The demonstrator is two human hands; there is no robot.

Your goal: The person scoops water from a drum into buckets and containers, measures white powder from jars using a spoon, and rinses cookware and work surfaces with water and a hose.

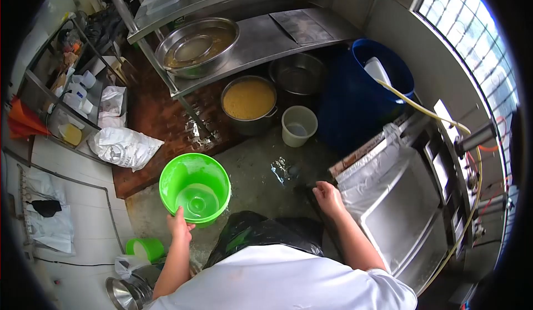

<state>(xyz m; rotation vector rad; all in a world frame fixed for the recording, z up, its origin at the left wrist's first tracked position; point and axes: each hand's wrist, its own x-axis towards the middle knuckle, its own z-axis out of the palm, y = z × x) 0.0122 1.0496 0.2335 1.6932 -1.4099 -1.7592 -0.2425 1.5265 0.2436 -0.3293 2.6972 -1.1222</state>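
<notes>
My left hand grips the near rim of a bright green bucket, thumb on the inside. The bucket tilts so that I look into it; whitish residue smears its inner wall, and a little pale stuff lies at the bottom. My right hand hangs beside the left edge of the metal sink, its fingers curled in and nothing visible in them. A white bucket stands on the floor ahead, next to a pot filled with a yellowish grainy mass.
A steel shelf ahead carries a wide metal basin. Beneath it sits another metal basin. A big blue barrel with a hose stands at right. At left are a white sack and a smaller green bucket.
</notes>
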